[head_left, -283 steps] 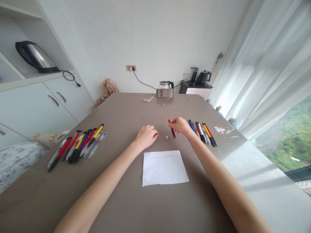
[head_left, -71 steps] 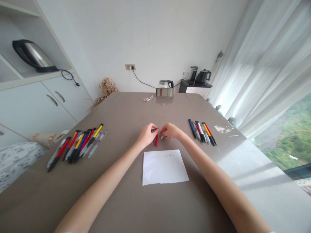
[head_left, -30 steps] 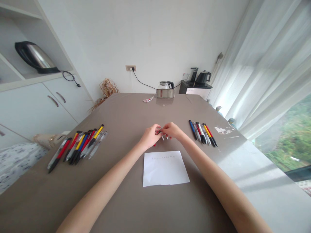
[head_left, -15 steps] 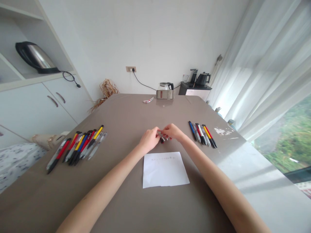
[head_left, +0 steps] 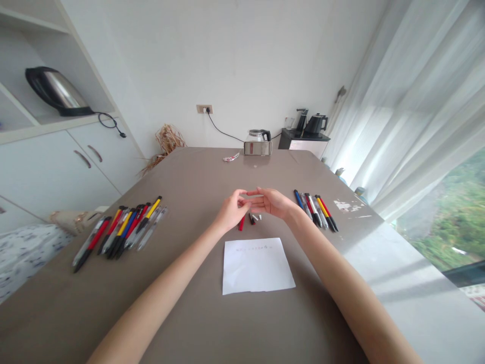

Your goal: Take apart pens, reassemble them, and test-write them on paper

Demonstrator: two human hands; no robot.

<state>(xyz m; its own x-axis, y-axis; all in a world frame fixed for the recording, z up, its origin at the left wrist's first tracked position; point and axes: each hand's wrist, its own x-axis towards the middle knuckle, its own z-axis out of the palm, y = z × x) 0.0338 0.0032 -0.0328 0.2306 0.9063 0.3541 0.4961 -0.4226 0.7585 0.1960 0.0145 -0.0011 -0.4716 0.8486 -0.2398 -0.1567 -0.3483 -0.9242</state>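
Note:
My left hand (head_left: 229, 211) is over the middle of the table, its fingers curled and its thumb reaching toward the right hand. Whatever it pinches, if anything, is too small to make out. My right hand (head_left: 276, 202) faces it with fingers stretched to the left, their tips meeting the left fingertips. Just under the left hand a red pen barrel (head_left: 241, 223) shows, partly covered. Beside it are a small dark red and black pen part (head_left: 252, 219) and small white pieces (head_left: 257, 217). Nearer to me lies a white sheet of paper (head_left: 257, 268) with faint writing along its far edge.
Several assorted pens (head_left: 121, 230) lie in a group on the left of the table, and several more pens (head_left: 316, 210) on the right. A glass pot (head_left: 258, 142) on a metal base stands at the far edge, near a crumpled wrapper (head_left: 231, 157).
My hands have shifted from a close pinch together to a looser pose. The right fingers have straightened out, and the red barrel and small parts below are more visible.

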